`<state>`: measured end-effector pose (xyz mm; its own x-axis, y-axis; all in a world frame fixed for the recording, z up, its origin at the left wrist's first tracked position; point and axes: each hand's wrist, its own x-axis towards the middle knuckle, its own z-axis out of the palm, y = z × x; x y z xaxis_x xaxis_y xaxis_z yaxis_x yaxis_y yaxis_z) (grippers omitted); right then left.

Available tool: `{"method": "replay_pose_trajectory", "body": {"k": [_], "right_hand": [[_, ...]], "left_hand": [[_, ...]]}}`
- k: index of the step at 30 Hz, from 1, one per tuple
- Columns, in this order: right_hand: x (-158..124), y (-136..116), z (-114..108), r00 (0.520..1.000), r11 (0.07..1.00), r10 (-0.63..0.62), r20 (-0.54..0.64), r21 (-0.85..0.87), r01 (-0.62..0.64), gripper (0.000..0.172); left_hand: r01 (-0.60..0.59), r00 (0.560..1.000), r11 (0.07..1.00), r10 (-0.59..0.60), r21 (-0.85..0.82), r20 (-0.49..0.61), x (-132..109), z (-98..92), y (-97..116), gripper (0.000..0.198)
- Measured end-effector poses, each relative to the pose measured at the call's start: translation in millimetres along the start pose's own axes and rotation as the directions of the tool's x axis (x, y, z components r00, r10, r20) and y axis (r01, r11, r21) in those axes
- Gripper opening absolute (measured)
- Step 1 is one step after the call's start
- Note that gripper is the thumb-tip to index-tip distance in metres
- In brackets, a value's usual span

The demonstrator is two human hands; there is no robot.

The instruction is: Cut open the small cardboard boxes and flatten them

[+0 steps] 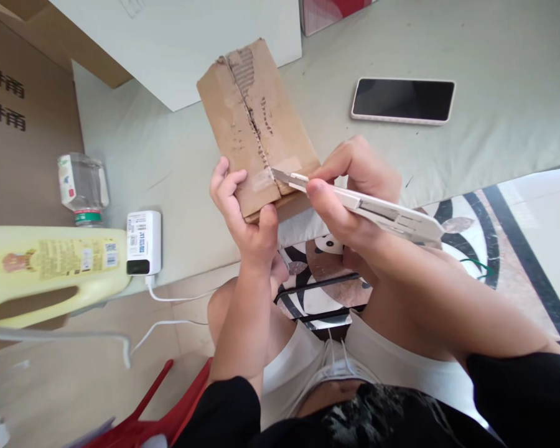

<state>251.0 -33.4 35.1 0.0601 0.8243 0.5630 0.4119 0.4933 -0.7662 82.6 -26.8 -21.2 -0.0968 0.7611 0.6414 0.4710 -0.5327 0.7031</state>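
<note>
My left hand grips the near end of a small brown cardboard box, thumb on top, fingers wrapped round its left side. The box's taped seam is torn open along its length. My right hand pinches a white utility knife, whose blade tip touches the seam near the box's lower end. Both hands hover over the edge of a grey-green cloth surface and above my knees.
A phone lies face up at the right on the cloth. A white power bank with a cable, a clear bottle and a yellow jug sit at the left. Large cardboard boxes stand at the back left.
</note>
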Motion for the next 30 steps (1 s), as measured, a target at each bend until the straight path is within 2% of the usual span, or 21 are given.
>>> {"method": "replay_pose_trajectory", "body": {"k": [2,4,8,10,15,18,20,21,23,27,30], "right_hand": [[-1,1,-1,0.999,0.998,0.042,0.03,-0.042,-0.041,0.029],[0,2,-2,0.997,0.998,0.032,0.066,-0.06,-0.028,0.032],[3,4,-3,0.99,0.999,0.026,0.138,-0.047,-0.019,0.034],[2,4,-4,0.991,0.999,0.049,0.128,-0.018,-0.048,0.036],[-4,8,-4,0.997,0.991,0.068,0.044,0.111,-0.073,0.049],[-3,12,-1,0.982,0.982,0.142,-0.128,0.14,-0.124,0.058],[0,18,1,0.957,0.975,0.191,-0.22,0.155,-0.159,0.054],[1,23,3,0.952,0.973,0.21,-0.222,0.143,-0.181,0.05],[4,35,6,0.96,0.971,0.236,-0.152,0.079,-0.226,0.046],[3,61,16,0.967,0.966,0.251,0.035,-0.078,-0.248,0.051],[0,67,20,0.955,0.956,0.285,0.077,-0.096,-0.277,0.047]], "left_hand": [[0.004,1.0,1.0,-0.004,0.015,0.009,0,0.3,0,0.053],[0.018,1.0,0.999,-0.018,0.033,0.005,-1,0.7,1,0.055],[0.07,0.997,0.991,-0.071,0.116,-0.003,-1,1.7,4,0.055],[0.065,0.998,0.993,-0.063,0.097,-0.014,0,2.1,5,0.052],[0.06,0.994,0.994,-0.068,-0.092,-0.085,6,-3.0,-3,0.048],[0.073,0.986,0.996,-0.079,-0.042,-0.147,10,-13.1,-9,0.049],[0.06,0.978,0.998,-0.057,0.009,-0.202,14,-20.3,-11,0.049],[0.046,0.973,0.999,-0.042,0.012,-0.228,15,-23.4,-12,0.048],[0.022,0.964,1.0,-0.025,-0.014,-0.266,18,-27.8,-11,0.044],[-0.004,0.964,0.999,-0.008,-0.046,-0.265,22,-32.6,-8,0.039],[-0.012,0.963,1.0,0.008,-0.013,-0.268,24,-36.2,-8,0.04]]}}
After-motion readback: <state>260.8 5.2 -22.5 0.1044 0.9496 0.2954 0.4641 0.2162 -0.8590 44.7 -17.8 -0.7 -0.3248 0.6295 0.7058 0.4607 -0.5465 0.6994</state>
